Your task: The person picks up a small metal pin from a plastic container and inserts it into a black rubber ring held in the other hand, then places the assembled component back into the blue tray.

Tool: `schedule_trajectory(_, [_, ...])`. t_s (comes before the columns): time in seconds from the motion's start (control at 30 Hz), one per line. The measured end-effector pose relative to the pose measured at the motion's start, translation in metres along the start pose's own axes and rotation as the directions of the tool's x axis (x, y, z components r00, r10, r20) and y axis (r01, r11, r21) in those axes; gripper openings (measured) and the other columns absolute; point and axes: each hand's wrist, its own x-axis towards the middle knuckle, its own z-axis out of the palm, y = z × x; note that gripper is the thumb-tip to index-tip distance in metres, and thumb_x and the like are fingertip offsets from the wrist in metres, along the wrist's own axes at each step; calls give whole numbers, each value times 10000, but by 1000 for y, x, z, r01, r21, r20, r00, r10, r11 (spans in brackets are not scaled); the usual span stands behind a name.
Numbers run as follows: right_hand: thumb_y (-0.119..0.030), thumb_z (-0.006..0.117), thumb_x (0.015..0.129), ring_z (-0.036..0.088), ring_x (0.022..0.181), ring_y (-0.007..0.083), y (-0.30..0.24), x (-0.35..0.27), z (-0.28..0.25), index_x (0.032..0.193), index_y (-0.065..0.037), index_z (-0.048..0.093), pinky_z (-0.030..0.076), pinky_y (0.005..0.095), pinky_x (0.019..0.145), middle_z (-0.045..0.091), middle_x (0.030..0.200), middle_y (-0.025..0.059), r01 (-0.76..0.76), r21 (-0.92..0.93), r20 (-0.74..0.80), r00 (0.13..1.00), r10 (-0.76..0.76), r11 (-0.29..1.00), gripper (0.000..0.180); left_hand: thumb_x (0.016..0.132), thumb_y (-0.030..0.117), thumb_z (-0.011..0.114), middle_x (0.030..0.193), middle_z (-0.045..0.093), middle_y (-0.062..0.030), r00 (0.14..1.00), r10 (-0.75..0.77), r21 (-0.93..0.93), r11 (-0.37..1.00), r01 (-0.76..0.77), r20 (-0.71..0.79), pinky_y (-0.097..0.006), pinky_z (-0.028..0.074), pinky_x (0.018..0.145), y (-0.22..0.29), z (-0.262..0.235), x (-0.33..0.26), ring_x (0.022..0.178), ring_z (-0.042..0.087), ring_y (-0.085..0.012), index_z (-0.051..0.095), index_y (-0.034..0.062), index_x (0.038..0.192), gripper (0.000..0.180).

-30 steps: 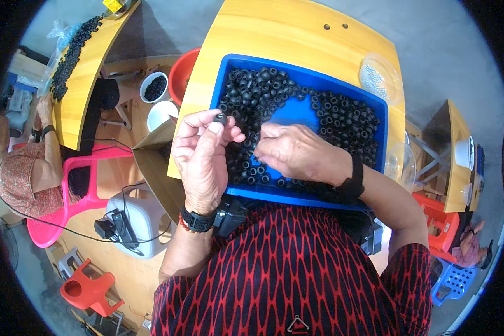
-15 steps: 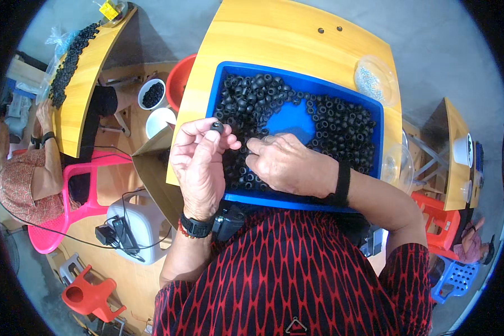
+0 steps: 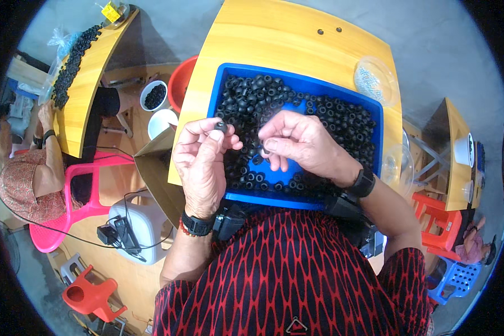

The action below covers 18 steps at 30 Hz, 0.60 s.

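Note:
My left hand is over the left side of a blue bin. Its thumb and fingers pinch a small black round piece with a hole in its end. My right hand is over the bin's middle, thumb and forefinger brought together. Something dark shows at those fingertips, too small to make out. Many similar black hollow pieces lie in the bin, with bare blue bottom showing between them.
The bin rests on a yellow wooden table. A clear dish of small pale bits stands at its right edge. An open cardboard box is on the left, near white buckets and a red basin. Another person works farther left.
My right hand has lifted from the pieces and turned so the thumb shows. My left hand stays nearly in place, still pinching the black piece.

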Motion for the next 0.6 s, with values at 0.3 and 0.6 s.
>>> schedule_trajectory(0.3, [-107,567,996,689,728,158,3,-16,-7,1093,41,626,571,269,644,685,877,109,-62,270,-137,985,102,961,187,939,105,640,979,678,-151,996,-73,114,991,66,59,-363,571,763,1,4,0,819,670,-208,607,2,1103,196])
schedule_trajectory(0.6, [-72,593,972,695,753,159,-1,-25,-7,1088,42,626,580,283,667,693,863,104,6,175,-169,985,24,985,166,935,19,638,934,697,-130,966,-214,35,977,212,147,-298,579,740,-8,29,-14,777,678,-169,612,-29,1111,184])
